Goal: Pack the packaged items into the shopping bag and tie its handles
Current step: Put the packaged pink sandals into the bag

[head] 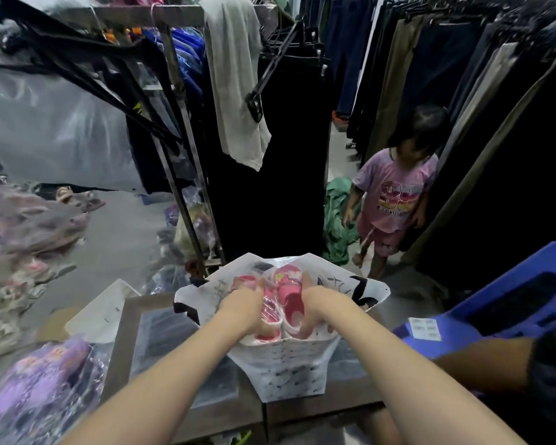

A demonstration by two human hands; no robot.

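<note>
Pink wrapped sandals, clutched in left hand and right hand, may split the thin shopping bag if forced down.

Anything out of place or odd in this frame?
A green garment lies crumpled on the floor, not hung. The shopping bag stands upright; left hand and right hand grip pink packaged shoes inside.

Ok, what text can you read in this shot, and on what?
None reads clearly.
Shopping bag: bold black letters and small repeated print, creased and blurred.
White label on the blue crate: too small.
Child's purple shirt: large striped figures, blurred.
Packaged pink shoes: no text visible.
</note>
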